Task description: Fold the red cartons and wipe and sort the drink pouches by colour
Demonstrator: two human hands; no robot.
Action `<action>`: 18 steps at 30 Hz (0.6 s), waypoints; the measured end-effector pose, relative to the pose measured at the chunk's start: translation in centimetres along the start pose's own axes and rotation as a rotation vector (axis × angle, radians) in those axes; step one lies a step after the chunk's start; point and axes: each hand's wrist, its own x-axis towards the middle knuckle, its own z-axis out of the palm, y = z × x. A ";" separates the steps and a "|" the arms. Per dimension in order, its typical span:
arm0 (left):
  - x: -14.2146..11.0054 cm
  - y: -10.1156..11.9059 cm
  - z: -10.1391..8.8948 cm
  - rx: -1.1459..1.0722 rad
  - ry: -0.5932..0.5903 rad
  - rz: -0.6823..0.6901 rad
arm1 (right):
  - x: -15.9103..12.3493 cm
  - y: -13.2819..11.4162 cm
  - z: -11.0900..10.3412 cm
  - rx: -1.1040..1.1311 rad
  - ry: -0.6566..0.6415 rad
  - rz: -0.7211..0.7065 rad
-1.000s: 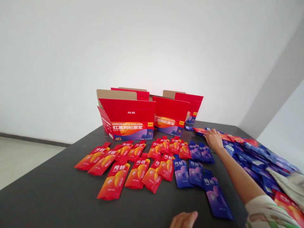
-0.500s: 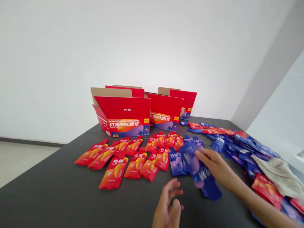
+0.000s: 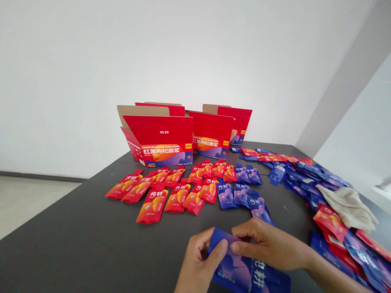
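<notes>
A blue pouch (image 3: 235, 270) with purple fruit printed on it is held between both hands near the front of the table. My left hand (image 3: 200, 258) pinches its upper left corner, thumb on top. On the same end, my right hand (image 3: 262, 246) grips the pouch with thumb and fingers. The pouch's lettering faces up and reads upside down; its lower right end reaches under my right hand. Just beyond lie several blue pouches (image 3: 226, 195) in short rows. Left of them are several red pouches (image 3: 152, 205) with orange fruit, laid face up.
Open red cartons (image 3: 166, 140) stand at the back of the dark table (image 3: 91, 232). Along the right runs a heaped pile of blue and red pouches (image 3: 308, 185), with a beige cloth (image 3: 348, 205) on it. A white wall (image 3: 183, 53) rises behind.
My right hand has brought the blue pouch nearer and down. My left hand, empty with fingers apart before, now pinches the pouch too. The view has shifted slightly.
</notes>
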 end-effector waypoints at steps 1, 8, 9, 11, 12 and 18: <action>0.0 0.0 0.0 0.014 0.050 0.006 | -0.3 0.0 -0.1 -0.001 0.005 0.022; 0.0 -0.9 -1.7 -0.115 0.059 -0.076 | -2.0 0.5 0.1 0.375 0.325 0.110; 0.0 -0.8 -1.9 -0.091 0.012 -0.095 | -1.9 0.4 -0.1 0.380 0.322 0.111; 0.0 -0.2 -2.0 0.001 -0.099 -0.138 | -1.4 0.1 -0.6 0.347 0.228 0.111; 0.0 0.2 -1.8 0.047 -0.169 -0.178 | -1.0 -0.1 -1.0 0.310 0.165 0.102; -0.5 1.7 0.4 -0.179 -0.367 -0.458 | 0.5 -1.5 -2.6 0.006 0.126 0.027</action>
